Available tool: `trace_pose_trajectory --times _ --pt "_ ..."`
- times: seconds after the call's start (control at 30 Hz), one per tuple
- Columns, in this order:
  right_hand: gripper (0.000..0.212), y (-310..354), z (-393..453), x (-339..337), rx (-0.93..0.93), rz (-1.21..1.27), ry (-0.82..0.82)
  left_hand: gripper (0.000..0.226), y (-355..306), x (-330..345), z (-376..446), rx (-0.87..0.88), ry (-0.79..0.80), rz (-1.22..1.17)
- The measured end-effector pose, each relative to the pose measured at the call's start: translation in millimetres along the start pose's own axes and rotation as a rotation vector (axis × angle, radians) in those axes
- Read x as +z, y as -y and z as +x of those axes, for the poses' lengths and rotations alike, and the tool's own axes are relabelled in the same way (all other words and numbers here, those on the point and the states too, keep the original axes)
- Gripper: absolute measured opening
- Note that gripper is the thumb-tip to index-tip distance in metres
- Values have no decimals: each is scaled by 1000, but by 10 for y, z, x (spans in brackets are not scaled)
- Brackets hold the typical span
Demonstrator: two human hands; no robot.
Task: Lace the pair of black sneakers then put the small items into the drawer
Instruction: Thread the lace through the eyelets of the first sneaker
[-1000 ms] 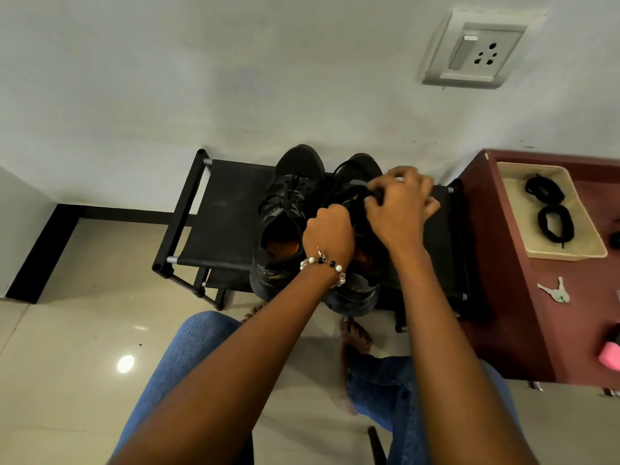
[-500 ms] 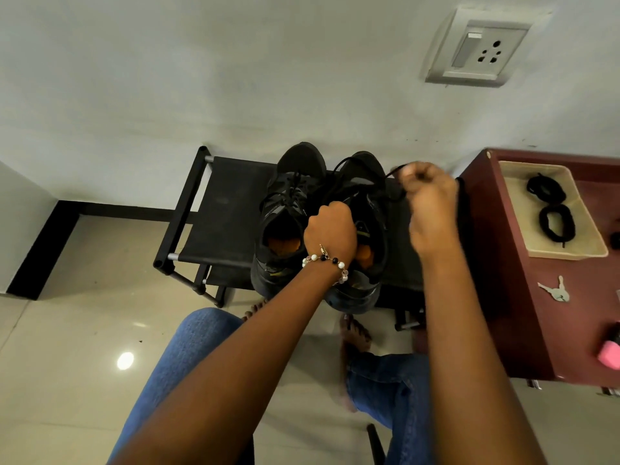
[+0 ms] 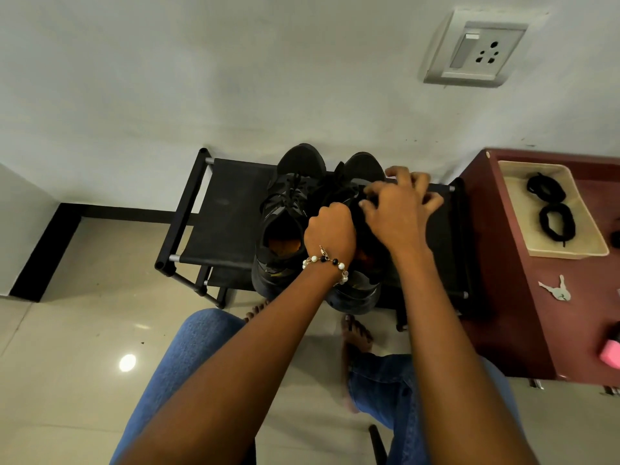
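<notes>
Here, the hands work on one shoe of the pair.
Sneakers: the left sneaker (image 3: 288,219) and the right sneaker (image 3: 355,250) stand side by side, touching, on the black shoe rack (image 3: 228,213), toes toward the wall at 12 o'clock, heels toward the person.
Left sneaker: already laced, as far as the crossed laces over its tongue show.
Right sneaker: its lacing is mostly hidden under the hands; I judge it is the one in hand.
Left hand (image 3: 330,233): its grip is closed into a fist at the right sneaker's throat, apparently pinching a lace (image 3: 339,172) or the tongue; which one I cannot tell.
Right hand (image 3: 399,213): fingers spread and loosely curled over the shoe's upper at 1 o'clock from the left hand; whether it has hold of a lace end cannot be told.
Handling, shoes: probably light to middling, with stiff thick soles and a soft upper; best steadied at the collar or heel while lacing.
Handling, lace: thin, limp and dark against a dark shoe, so easy to lose; take it near its tip, between thumb and forefinger.
Small items: on the red-brown counter (image 3: 523,297) at 3 o'clock, a tray (image 3: 516,209) holds two black coiled laces (image 3: 550,209); keys (image 3: 557,290) lie near, and a pink thing (image 3: 610,354) sits at the edge.
Handling, items: the keys are hard and flat, best pinched; the coils are soft and can be scooped.
Drawer: not in view.
</notes>
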State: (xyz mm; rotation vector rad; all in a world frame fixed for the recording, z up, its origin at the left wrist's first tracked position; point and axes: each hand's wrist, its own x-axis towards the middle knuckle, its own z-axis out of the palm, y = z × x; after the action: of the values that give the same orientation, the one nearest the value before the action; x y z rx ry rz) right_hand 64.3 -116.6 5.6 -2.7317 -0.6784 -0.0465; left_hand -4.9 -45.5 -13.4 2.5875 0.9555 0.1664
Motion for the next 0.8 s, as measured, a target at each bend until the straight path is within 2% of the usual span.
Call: trace_pose_trajectory --times 0.07,0.13,0.23,0.3,0.37,0.43,0.5,0.53,0.6,0.63,0.7,0.77,0.8 --pt "19 30 -10 129 -19 -62 31 22 7 7 4 1 -1 6" --pt "17 29 -16 180 -1 -33 -16 21 4 11 3 3 -5 7" --pt "9 -23 -9 166 73 222 -89 21 -10 -2 -6 -3 -6 6" --pt "9 -47 1 80 196 658 -114 20 -13 -3 -13 -3 -10 -3" --pt "11 -55 28 -88 343 1287 -155 18 -9 -3 -16 -2 -18 -13" --pt "16 -105 48 -276 406 1802 -189 18 -8 6 -16 -1 -28 -21" --pt "16 -196 57 -427 368 2099 -213 18 -12 15 -19 2 -29 -18" --pt "16 -238 53 -473 343 2145 -237 18 -11 20 -17 6 -31 -13" --pt "16 -301 55 -500 330 1993 -303 18 -4 27 -15 9 -35 -8" --pt "15 -311 67 -481 327 1765 -319 18 -2 27 -17 10 -35 -8" --pt "9 -312 116 -367 256 1126 -248 18 -3 25 -18 9 -33 -3" --pt "29 -259 120 -203 100 560 -83 17 -7 15 -21 6 -30 -2" --pt "34 -202 107 -129 45 369 6 18 -5 17 -18 7 -28 -5"
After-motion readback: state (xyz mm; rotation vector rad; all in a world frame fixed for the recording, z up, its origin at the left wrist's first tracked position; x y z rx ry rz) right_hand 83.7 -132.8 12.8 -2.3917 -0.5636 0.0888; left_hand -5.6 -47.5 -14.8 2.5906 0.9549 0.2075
